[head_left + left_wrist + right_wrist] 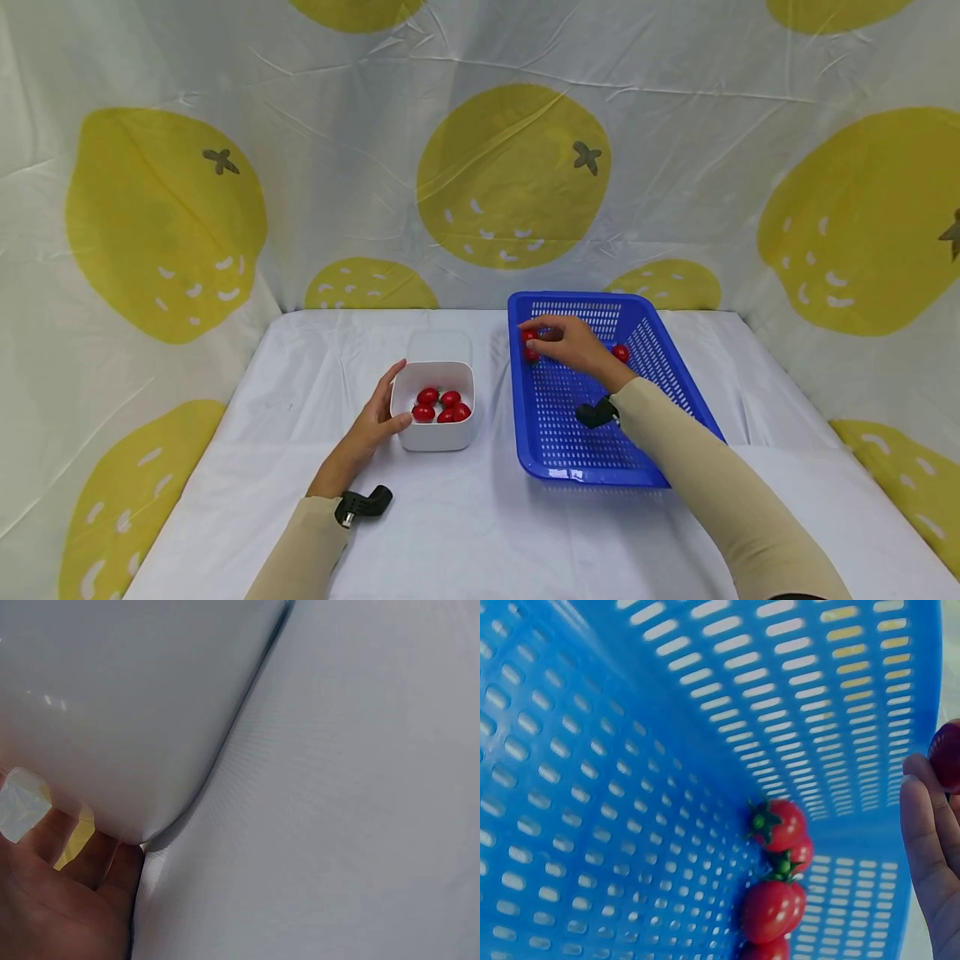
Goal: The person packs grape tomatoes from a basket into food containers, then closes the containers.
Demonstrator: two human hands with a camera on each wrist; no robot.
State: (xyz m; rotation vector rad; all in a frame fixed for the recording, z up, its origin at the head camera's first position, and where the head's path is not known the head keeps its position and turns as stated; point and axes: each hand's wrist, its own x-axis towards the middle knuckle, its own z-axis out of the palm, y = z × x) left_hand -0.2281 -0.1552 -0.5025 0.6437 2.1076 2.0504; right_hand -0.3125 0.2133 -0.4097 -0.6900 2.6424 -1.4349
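A white square box (437,437) stands left of the blue basket, with several red cherry tomatoes (427,397) inside. My left hand (371,421) grips the box's left side, its thumb at the near corner of the rim. In the left wrist view its fingers (112,874) lie against the wall of the box. Over the far left part of the blue basket (528,450), my right hand (573,343) pinches a cherry tomato (946,759). Several more tomatoes (769,911) with green stems lie along the basket's edge in the right wrist view.
Another tomato (620,352) lies in the basket, right of my right wrist. Just behind the box is a flat whitish piece, perhaps a lid (440,343). White cloth (465,533) covers the table, and a lemon-print curtain (345,167) hangs behind and at the sides.
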